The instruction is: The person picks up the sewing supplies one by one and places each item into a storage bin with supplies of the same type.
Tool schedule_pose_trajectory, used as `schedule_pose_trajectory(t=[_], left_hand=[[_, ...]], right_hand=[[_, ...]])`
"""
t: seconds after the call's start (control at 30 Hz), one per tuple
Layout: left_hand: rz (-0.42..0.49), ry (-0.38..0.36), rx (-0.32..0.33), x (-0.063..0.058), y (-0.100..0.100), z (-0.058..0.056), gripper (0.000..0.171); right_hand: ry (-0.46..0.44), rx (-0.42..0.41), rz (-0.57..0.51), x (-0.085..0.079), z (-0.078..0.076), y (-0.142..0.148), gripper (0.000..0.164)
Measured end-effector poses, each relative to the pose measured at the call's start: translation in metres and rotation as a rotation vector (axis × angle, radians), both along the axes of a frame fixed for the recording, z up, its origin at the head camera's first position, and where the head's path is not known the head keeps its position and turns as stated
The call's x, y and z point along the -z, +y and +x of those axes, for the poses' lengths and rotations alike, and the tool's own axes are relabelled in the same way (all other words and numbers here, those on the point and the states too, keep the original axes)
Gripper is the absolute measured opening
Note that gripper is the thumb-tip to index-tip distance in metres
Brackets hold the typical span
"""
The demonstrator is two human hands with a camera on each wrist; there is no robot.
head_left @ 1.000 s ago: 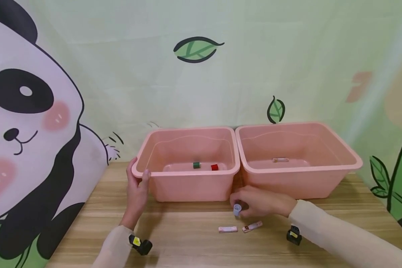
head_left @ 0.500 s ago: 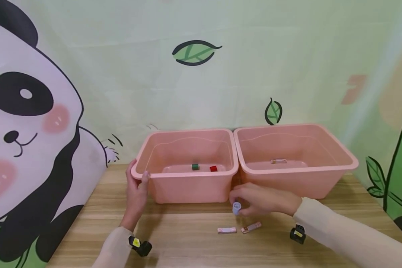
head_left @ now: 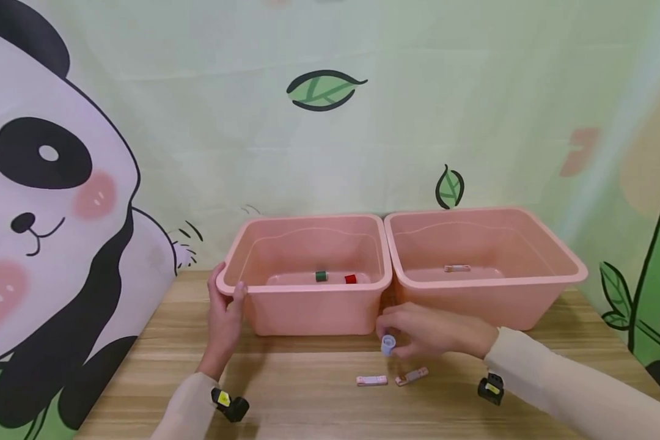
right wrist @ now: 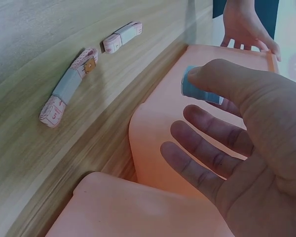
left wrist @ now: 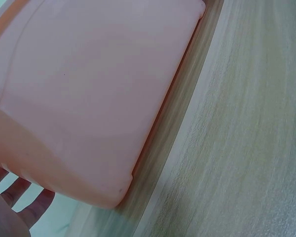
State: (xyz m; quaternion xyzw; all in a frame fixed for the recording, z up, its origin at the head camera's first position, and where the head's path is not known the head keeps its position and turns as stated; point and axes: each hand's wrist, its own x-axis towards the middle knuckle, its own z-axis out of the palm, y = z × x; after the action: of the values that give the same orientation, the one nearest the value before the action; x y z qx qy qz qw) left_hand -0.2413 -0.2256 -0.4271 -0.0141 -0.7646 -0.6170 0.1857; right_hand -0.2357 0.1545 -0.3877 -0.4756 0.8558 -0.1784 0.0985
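My left hand (head_left: 225, 327) grips the front left corner of the left pink tub (head_left: 316, 311), thumb at the front rim and fingers along the side. In the left wrist view, its fingers (left wrist: 38, 205) lie against the tub's outer wall. Before the gap between the tubs, my right hand (head_left: 431, 330) pinches a small light-blue thread spool (head_left: 388, 345) above the table. Its other fingers are spread in the right wrist view, where the spool (right wrist: 190, 89) looks teal. Two folded tape measures, one flat (head_left: 371, 381) and one slanted (head_left: 412, 376), lie below that hand.
Inside the left tub are a green spool (head_left: 321, 276) and a red spool (head_left: 351, 279). The right pink tub (head_left: 467, 305) stands against it and holds another folded tape measure (head_left: 457, 268). Behind the wooden table (head_left: 308, 409) hangs a panda-print cloth (head_left: 214, 122).
Both hands keep their holds, and the spool stays in about the same place. The head view has shifted slightly.
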Motion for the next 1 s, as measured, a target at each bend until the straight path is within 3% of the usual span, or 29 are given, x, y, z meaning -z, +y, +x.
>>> schedule_pose_trajectory(t=[0.2,0.53,0.87,1.0], left_hand=[[-0.003,-0.009,0.001,-0.007,0.003,0.005,0.065],[-0.013,-0.012,-0.010,-0.007,0.003,0.005,0.065],[-0.018,0.011,-0.034,0.021,-0.010,-0.014,0.063],[-0.031,0.033,-0.040,0.026,-0.012,-0.018,0.062]], right_hand=[[0.008,-0.019,-0.024,-0.004,0.002,0.000,0.017],[0.052,-0.029,-0.013,-0.020,0.009,-0.002,0.017],[0.098,-0.018,-0.004,-0.037,0.012,-0.003,0.016],[0.078,-0.001,-0.002,-0.043,0.013,-0.003,0.016]])
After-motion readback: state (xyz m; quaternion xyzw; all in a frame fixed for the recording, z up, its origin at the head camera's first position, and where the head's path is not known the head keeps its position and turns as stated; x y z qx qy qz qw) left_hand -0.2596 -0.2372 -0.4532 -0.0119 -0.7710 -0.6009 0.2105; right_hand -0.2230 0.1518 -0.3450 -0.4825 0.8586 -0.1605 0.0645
